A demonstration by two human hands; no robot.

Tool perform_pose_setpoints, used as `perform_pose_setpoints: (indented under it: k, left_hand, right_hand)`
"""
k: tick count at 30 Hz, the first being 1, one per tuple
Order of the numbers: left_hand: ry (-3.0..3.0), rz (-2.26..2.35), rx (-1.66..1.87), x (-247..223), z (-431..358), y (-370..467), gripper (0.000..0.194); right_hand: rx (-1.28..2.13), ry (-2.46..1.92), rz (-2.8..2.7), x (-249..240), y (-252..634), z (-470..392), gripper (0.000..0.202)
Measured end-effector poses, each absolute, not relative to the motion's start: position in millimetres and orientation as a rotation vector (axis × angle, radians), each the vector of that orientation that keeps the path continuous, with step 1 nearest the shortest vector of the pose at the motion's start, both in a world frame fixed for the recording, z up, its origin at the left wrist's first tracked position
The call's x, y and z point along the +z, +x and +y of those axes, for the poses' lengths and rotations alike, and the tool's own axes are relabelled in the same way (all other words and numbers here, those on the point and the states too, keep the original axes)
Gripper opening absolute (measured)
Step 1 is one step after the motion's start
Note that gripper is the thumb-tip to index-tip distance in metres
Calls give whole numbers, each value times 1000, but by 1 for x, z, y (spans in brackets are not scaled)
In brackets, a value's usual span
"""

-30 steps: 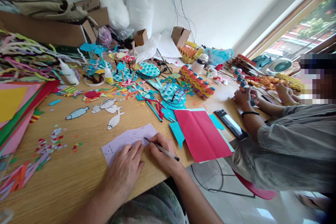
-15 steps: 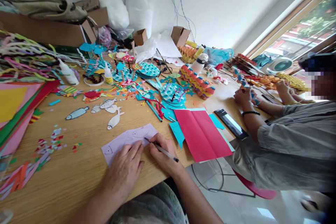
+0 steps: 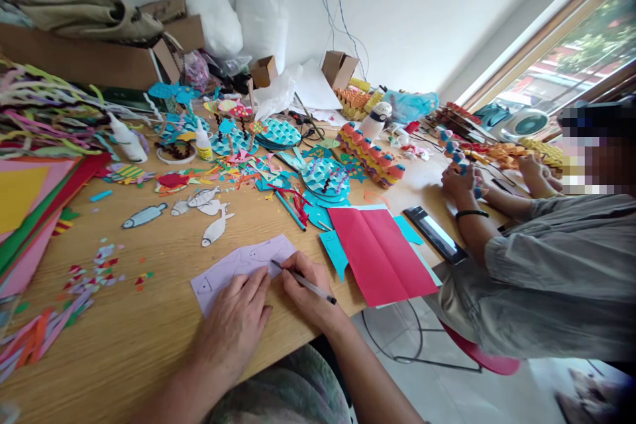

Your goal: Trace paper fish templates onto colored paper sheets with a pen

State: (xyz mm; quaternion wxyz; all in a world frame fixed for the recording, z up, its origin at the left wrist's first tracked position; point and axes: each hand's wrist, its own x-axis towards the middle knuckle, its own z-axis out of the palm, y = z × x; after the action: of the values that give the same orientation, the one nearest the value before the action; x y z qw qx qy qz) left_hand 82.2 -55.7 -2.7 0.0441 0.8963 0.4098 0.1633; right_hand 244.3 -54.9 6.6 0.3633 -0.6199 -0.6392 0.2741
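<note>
A purple sheet of paper (image 3: 223, 268) with fish outlines drawn on it lies near the table's front edge. My left hand (image 3: 241, 301) rests flat on its lower part, fingers stretched out. In my right hand (image 3: 311, 285) is a pen (image 3: 309, 285) with a clear barrel and dark end, its tip at the fish drawing on the right. Just beyond the paper lie several cut-out paper fish (image 3: 213, 230), and a bluish one (image 3: 144, 216) is further left.
A folded red sheet (image 3: 382, 252) overlaps blue paper (image 3: 334, 253) on the right. Paper scraps (image 3: 104, 265) and coloured sheets (image 3: 30, 212) lie left. Glue bottles (image 3: 203, 141) and blue paper crafts (image 3: 325, 175) stand behind. Another person's hands (image 3: 460, 182) work at the right, near a phone (image 3: 434, 234).
The view has shifted very slightly. My left hand stays flat on the paper, and my right hand keeps the pen at nearly the same spot.
</note>
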Motion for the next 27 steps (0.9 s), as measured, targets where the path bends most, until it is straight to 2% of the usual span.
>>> perform_pose_setpoints:
  k: [27]
  left_hand:
    - [2703, 1241, 516, -3, -57, 82, 36]
  right_hand:
    - [715, -1594, -1633, 6, 244, -55, 8]
